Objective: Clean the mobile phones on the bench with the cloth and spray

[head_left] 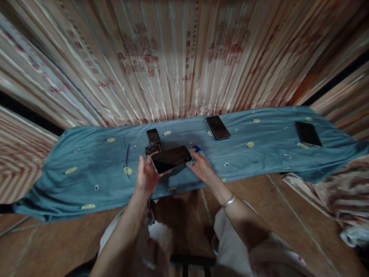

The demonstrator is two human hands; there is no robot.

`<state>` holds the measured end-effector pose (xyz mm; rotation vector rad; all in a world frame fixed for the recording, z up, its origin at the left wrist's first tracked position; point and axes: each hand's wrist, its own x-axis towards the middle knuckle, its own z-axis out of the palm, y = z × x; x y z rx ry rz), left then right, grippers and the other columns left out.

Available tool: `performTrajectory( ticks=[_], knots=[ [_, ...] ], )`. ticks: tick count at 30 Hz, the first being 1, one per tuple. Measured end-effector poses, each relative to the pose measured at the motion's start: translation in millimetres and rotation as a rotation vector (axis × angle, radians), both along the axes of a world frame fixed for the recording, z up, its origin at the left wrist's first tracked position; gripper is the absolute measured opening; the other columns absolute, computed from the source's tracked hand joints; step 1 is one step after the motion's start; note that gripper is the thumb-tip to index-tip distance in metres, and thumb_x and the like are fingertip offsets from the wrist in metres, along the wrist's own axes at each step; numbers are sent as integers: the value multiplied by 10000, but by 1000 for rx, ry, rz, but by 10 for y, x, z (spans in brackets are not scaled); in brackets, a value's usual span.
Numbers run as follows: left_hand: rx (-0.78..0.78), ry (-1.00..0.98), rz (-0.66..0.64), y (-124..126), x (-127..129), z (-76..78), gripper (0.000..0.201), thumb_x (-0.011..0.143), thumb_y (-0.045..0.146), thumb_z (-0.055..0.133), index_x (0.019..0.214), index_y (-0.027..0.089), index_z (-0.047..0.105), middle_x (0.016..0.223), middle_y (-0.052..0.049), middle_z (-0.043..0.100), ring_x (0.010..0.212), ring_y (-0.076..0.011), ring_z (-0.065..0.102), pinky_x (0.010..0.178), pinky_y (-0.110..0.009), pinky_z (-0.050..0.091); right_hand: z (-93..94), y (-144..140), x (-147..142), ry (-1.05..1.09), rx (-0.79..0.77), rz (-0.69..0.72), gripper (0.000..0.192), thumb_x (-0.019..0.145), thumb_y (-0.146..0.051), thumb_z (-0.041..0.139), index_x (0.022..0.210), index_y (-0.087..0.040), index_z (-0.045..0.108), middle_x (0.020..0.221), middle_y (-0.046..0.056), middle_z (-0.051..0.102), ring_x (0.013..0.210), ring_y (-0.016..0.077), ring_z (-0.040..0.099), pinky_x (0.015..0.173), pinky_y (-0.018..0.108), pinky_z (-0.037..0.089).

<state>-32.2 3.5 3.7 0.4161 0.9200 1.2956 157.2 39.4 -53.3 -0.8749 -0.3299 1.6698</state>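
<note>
My left hand (146, 177) grips a dark-screened smartphone (170, 159) by its left end, holding it a little above a table draped in blue cloth (95, 165). My right hand (201, 166) touches the phone's right end and holds a small pale thing with a blue tip (197, 148), maybe a cloth or wipe. A silver bracelet sits on my right wrist. Just behind the held phone lie two small dark phones (153, 136), one beyond the other.
Another phone (217, 127) lies on the cloth at the back centre-right, and a dark one (308, 133) far right. A striped patterned curtain (178, 61) hangs behind. Tiled floor lies below, with crumpled fabric (334, 192) at the right.
</note>
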Motion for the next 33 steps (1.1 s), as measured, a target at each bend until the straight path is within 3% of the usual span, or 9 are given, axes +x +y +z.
performTrajectory(
  ticks=[6,15,20,26,33],
  knots=[
    [-167,-181,-150,-30,20,-53,646,950,547,230,1203,76,594,1003,-176,735,1061,-300,666,958,-496,494,-37,61,-2,-2,14,-30,44,774,-199,637,770,-212,680,759,-28,742,763,140,695,793,281,559],
    [-336,-152,-105,-83,200,-155,346,935,277,456,1168,78,618,852,-108,760,824,-231,731,837,-374,580,-81,99,7,-24,79,-43,63,764,-199,640,777,-240,685,798,-14,751,934,172,692,991,346,488],
    [-381,-173,-95,-114,261,-182,302,918,241,482,1126,95,645,829,-89,761,781,-212,732,817,-363,588,-71,125,21,-69,88,-71,97,761,-189,606,765,-240,688,838,-1,747,1010,173,666,1025,341,455],
    [-384,-211,-92,-107,309,-111,310,948,233,427,981,58,681,831,-117,757,850,-203,728,876,-320,563,-29,148,37,-48,92,-96,120,772,-177,580,749,-225,687,822,6,746,994,180,672,986,336,488],
    [-328,-202,-8,-108,366,-134,230,915,152,469,904,91,691,818,-68,751,764,-146,711,816,-252,560,-85,100,-65,-51,175,-89,131,776,-268,621,890,-257,684,1022,-12,741,1156,181,605,1067,380,434]
  ],
)
